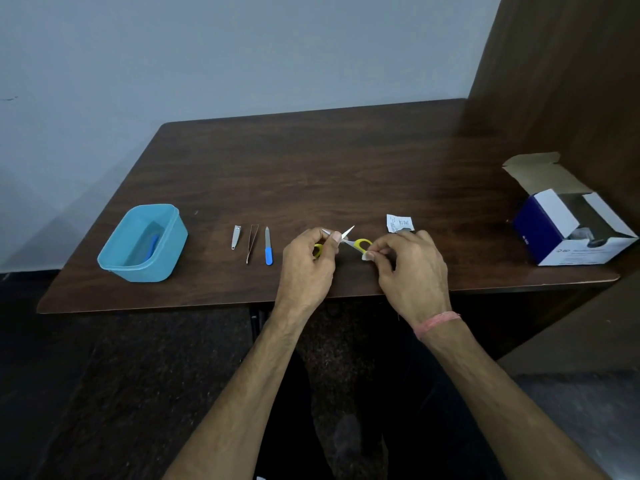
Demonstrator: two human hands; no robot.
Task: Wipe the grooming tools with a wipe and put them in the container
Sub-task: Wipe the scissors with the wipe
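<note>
My left hand (306, 263) grips small yellow-handled scissors (360, 243) with their blades spread apart, just above the table. My right hand (410, 268) pinches a small white wipe (366, 256) against the scissors' right handle loop. To the left on the table lie a nail clipper (236, 236), tweezers (252, 243) and a blue-handled nail file (268, 250) in a row. Farther left stands the blue plastic container (114, 261) holding a blue tool (152, 247).
A torn white wipe wrapper (400, 223) lies behind my right hand. An open blue-and-white cardboard box (571, 230) stands at the table's right end beside a wooden panel (571, 81). The dark wood table (311, 168) meets a grey wall behind.
</note>
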